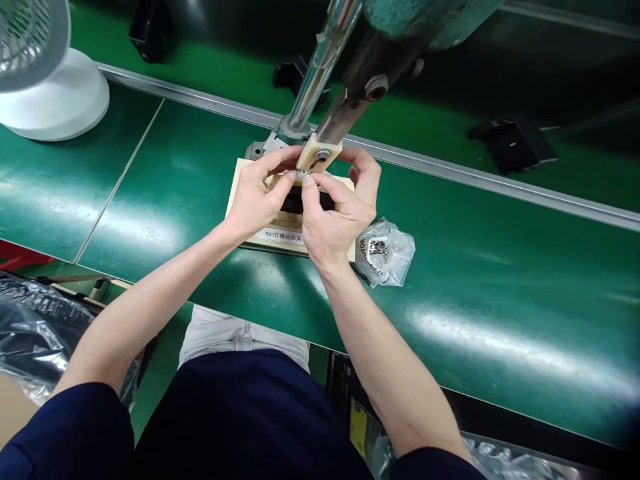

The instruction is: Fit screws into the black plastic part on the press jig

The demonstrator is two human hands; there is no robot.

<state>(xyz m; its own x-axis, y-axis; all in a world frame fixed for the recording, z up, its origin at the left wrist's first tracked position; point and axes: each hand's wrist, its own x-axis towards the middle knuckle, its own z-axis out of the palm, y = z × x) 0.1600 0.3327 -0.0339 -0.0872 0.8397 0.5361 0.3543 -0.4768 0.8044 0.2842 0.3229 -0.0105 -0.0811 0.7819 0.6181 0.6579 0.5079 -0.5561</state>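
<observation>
My left hand (260,197) and my right hand (337,210) meet over a cream fixture block (240,183) on the green bench. Their fingertips pinch a small metallic part (301,176) just below the cream head (319,153) of a press arm. A black piece (295,200) sits in the fixture between my hands. The block carries a white label (285,235) at its near edge. What exactly each fingertip grips is mostly hidden by the fingers.
A clear plastic bag of small parts (385,253) lies right of the fixture. The press column (320,67) rises behind it. A white fan (45,73) stands far left. Black brackets (513,143) sit beyond the metal rail (475,175). Plastic-wrapped goods (30,333) lie at lower left.
</observation>
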